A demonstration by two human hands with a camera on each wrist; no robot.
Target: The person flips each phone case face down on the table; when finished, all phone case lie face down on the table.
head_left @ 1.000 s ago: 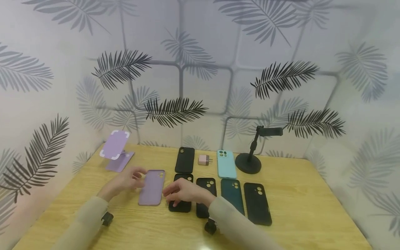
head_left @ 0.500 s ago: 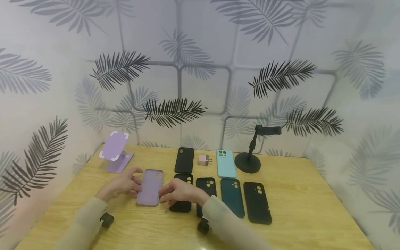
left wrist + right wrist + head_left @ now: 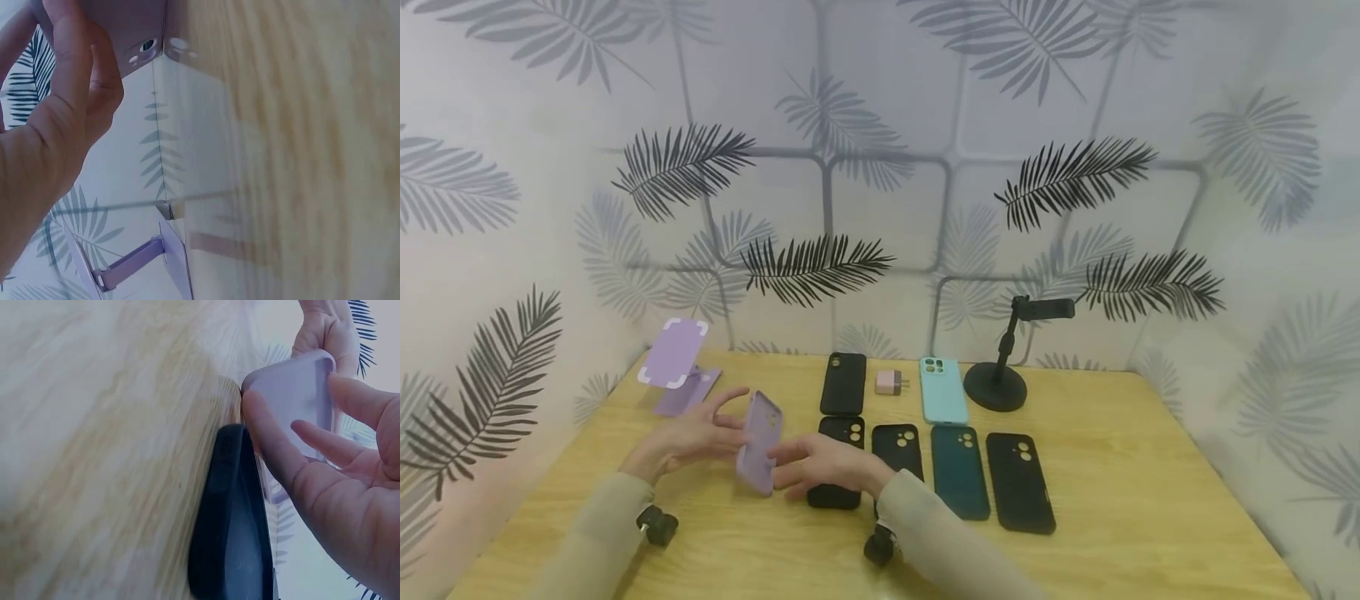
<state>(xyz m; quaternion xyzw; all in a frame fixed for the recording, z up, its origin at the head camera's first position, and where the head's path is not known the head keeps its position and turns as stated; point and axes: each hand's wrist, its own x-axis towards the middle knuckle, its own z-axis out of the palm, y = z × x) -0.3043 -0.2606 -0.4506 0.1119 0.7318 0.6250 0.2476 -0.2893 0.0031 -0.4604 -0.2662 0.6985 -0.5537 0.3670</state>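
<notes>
Now lilac case [image 3: 763, 437] tilted, formerly flat; left fingers [image 3: 727, 437], right fingers [image 3: 792, 451] parted against it.

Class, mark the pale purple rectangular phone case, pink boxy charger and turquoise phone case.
Pale purple rectangular phone case [image 3: 762, 440]: head view, inner face.
Pink boxy charger [image 3: 887, 382]: head view, body.
Turquoise phone case [image 3: 945, 397]: head view, panel.

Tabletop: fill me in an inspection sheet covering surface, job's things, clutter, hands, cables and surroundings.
Surface: wood-grain table, pale yellow in the head view.
Job's things: purple case, tilted up between the hands.
Clutter: four black cases, dark teal case, light blue case, pink charger, purple stand, black stand.
Hands: left hand and right hand both at the purple case; firmness of grip unclear.
Cables: nothing seen.
Surroundings: leaf-patterned wall behind.
</notes>
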